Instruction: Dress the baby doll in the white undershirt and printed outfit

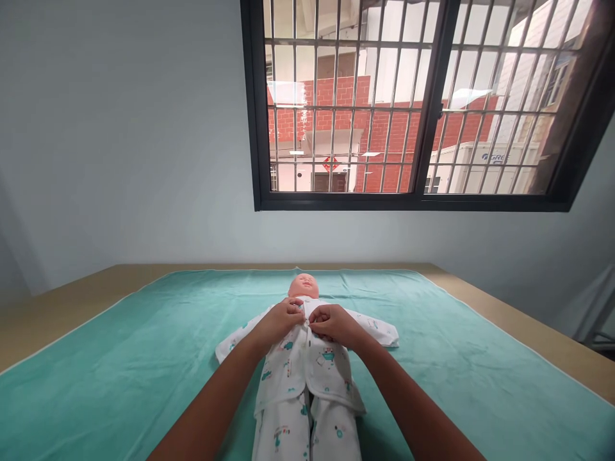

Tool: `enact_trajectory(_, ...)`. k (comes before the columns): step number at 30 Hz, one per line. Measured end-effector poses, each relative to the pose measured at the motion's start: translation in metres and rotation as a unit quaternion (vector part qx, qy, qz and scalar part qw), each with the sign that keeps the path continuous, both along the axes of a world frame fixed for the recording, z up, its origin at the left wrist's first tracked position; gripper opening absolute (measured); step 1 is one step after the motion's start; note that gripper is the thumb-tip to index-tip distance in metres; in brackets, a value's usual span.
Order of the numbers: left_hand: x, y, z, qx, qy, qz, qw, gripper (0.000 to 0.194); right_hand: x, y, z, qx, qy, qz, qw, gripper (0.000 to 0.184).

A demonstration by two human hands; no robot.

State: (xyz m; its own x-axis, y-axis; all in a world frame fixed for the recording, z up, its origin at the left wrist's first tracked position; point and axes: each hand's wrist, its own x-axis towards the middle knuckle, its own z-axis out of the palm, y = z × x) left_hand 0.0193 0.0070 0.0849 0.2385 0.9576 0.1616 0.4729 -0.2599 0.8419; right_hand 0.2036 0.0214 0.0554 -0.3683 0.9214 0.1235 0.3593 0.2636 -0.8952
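Note:
A baby doll (305, 285) lies on its back, head toward the wall, arms spread to both sides. It wears a white printed jacket (329, 368) and matching trousers (282, 435). At the chest, my left hand (284, 317) pinches the jacket's front edge from the left. My right hand (331, 322) grips the opposite front edge with closed fingertips, almost touching the left. The small fastening between the fingertips is mostly hidden. Below the hands the jacket front parts slightly toward the hem.
A green cloth (144, 346) with a pale border is spread under the doll. It covers most of a wooden table (528, 325) that meets the wall (144, 160). Above stands a dark-framed window (336, 202) with metal bars.

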Motion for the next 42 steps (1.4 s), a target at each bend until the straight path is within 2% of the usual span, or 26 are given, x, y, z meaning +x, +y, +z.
enact_trajectory(3, 0.001, -0.001, 0.003, 0.013, 0.021, -0.020, 0.999, 0.022, -0.002, -0.002, 0.002, 0.042, -0.018, -0.018, 0.999, 0.010)
enact_trajectory(6, 0.003, -0.004, 0.008, 0.039, 0.068, -0.006, 0.997, 0.017, -0.003, -0.003, 0.004, 0.065, -0.031, -0.025, 0.997, 0.015)
enact_trajectory(9, 0.005, -0.008, 0.012, 0.049, 0.108, 0.008, 0.993, 0.018, -0.002, -0.003, 0.004, 0.064, -0.038, -0.019, 0.997, 0.019)
enact_trajectory(15, 0.009, -0.009, 0.011, 0.071, 0.108, 0.039, 0.991, 0.006, 0.001, 0.000, 0.000, 0.031, -0.031, -0.002, 0.999, 0.018)
enact_trajectory(17, 0.010, -0.007, 0.007, 0.069, 0.099, 0.053, 0.991, 0.004, 0.001, 0.001, -0.001, 0.020, -0.025, 0.004, 0.999, 0.017)
enact_trajectory(23, 0.010, 0.002, -0.002, 0.042, 0.050, 0.077, 0.995, 0.016, 0.002, 0.003, -0.001, -0.003, -0.001, 0.013, 1.000, 0.017)
enact_trajectory(31, 0.008, 0.003, -0.006, -0.005, -0.048, 0.049, 0.998, 0.018, 0.001, 0.001, 0.001, -0.023, 0.032, 0.000, 0.999, 0.018)
enact_trajectory(36, 0.007, -0.001, -0.003, -0.031, -0.097, 0.020, 0.995, 0.018, 0.002, 0.001, 0.004, -0.040, 0.046, 0.008, 0.998, 0.019)
enact_trajectory(42, 0.006, -0.002, -0.001, -0.042, -0.161, -0.011, 0.986, 0.026, 0.001, -0.001, 0.007, -0.037, 0.058, 0.019, 0.997, 0.017)
